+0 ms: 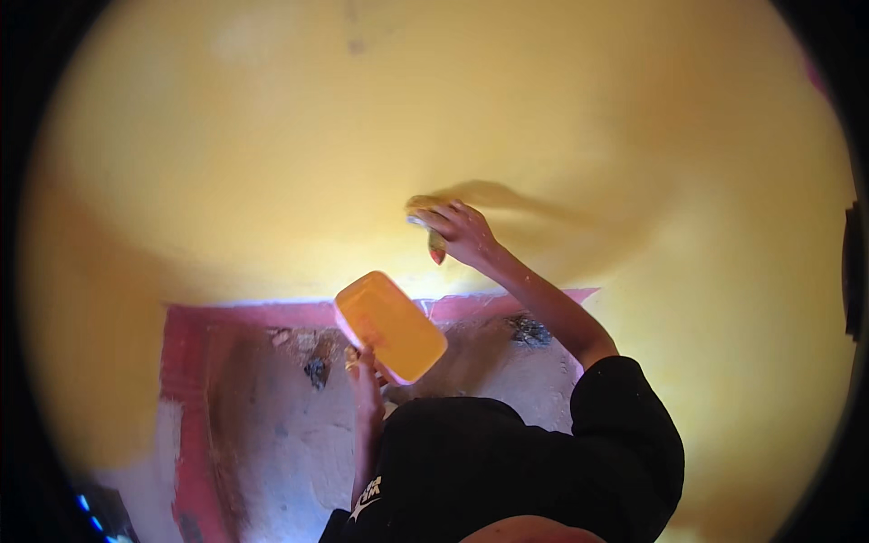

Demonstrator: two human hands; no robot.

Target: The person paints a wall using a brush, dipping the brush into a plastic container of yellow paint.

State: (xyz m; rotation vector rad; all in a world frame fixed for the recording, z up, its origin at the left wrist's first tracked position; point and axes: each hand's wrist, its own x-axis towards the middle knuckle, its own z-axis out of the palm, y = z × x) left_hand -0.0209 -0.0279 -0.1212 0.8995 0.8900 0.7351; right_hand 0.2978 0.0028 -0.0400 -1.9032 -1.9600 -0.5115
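My left hand (364,358) is closed on the near left side of a rectangular plastic tub (342,317) with rounded corners. Its inside looks orange-yellow, like the paint on the wall. Up and to the right of the tub, my right hand (462,233) grips a paintbrush (437,248) whose handle points down and ends in a red tip. The yellow-smeared brush head is at the yellow wall (507,109), and the fingers partly cover it. Whether the bristles press on the wall is hard to tell.
Below the wall runs a pink-red painted border (262,314), which turns down along the left. It frames a grey, stained floor (290,443) with a dark crumpled scrap (317,372) and another dark bundle (529,330). A dark object (853,271) is at the far right edge.
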